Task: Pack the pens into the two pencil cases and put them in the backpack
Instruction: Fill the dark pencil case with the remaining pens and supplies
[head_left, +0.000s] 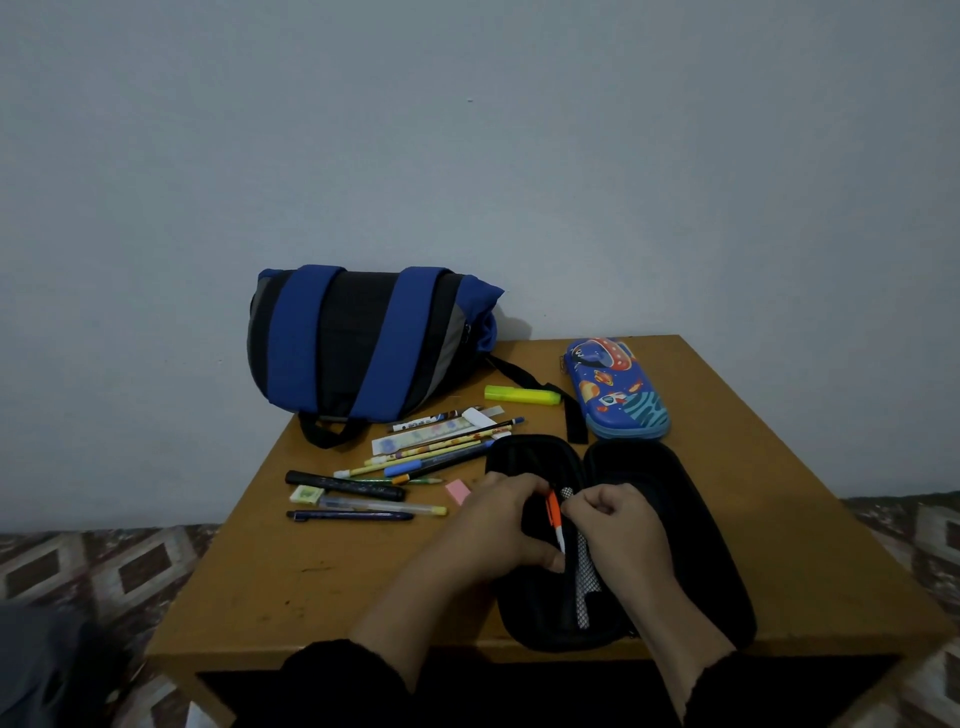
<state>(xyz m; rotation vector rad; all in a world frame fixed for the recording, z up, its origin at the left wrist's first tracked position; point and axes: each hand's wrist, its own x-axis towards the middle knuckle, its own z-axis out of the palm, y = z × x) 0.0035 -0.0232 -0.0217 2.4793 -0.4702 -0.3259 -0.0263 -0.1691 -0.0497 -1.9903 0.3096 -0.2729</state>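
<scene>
While your left hand (511, 525) pinches the orange pen (554, 518), it sits over the open black case (675, 540).

Light, stiff and slick: grip it mid-barrel. Your right hand (621, 522) is curled on the mesh pocket (586, 577); other pens (415, 457) lie by the backpack (358, 338).

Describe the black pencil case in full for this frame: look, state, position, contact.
The black pencil case lies open flat like a clamshell at the near right of the wooden table, with two dark, fabric-looking oval halves. A mesh divider runs along its middle. The left hand holds an orange-and-white pen over the left half; the right hand pinches the mesh.
</scene>
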